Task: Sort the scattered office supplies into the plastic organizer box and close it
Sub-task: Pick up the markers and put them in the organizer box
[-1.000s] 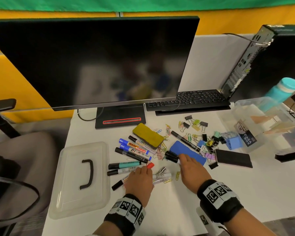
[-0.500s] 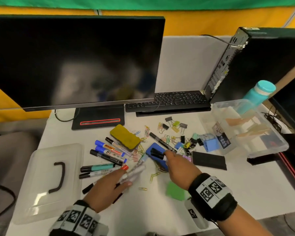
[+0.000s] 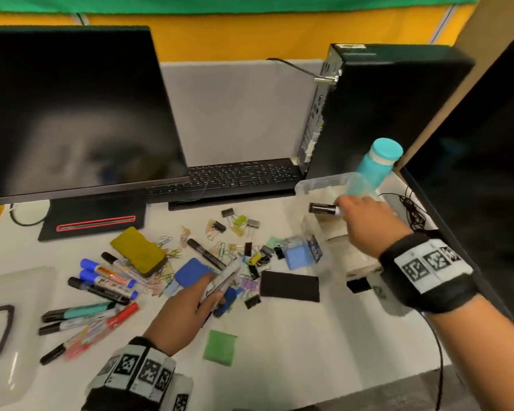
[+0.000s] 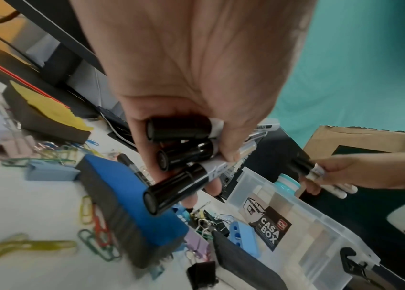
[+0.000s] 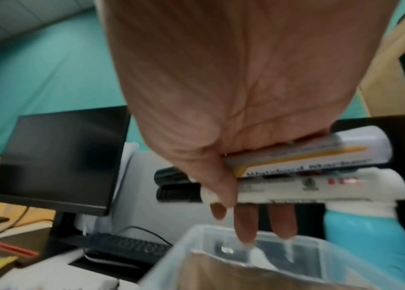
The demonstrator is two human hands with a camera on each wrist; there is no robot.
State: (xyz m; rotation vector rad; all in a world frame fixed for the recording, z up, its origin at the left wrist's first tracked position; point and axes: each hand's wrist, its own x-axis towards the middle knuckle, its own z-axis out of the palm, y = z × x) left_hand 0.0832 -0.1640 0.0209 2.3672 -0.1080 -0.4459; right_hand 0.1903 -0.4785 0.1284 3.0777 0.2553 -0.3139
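The green pad (image 3: 220, 347) lay flat on the desk (image 3: 294, 336), nearest the wearer, just right of the left wrist. The left hand (image 3: 184, 307) was raised above the desk, fingers (image 4: 231, 151) curled round three black-capped markers (image 4: 179, 149); their caps pointed toward the wrist camera and their barrels ran out past the fingertips. Directly beneath that hand sat the blue eraser (image 3: 192, 272), not touched by it. Left of the hand, loose markers (image 3: 101, 280) lay scattered on the desk, with the clear lid (image 3: 15, 321) and its black handle at the far left edge. Paper clips and binder clips (image 3: 241, 226) were strewn between the yellow eraser (image 3: 137, 250) and the black pad (image 3: 290, 286).

Farther right, the right hand (image 3: 365, 218) hovered over the open box (image 3: 324, 182), fingers (image 5: 244, 223) closed round two whiteboard markers (image 5: 295, 176). The markers lay level above the box's rear portion, black caps pointing left; the fingertips hung just above the box rim without clear contact. The box stood on the desk's right side, lid off.

Behind it stood the teal bottle (image 3: 379, 161), the keyboard (image 3: 235, 178) and the monitor (image 3: 72, 114).
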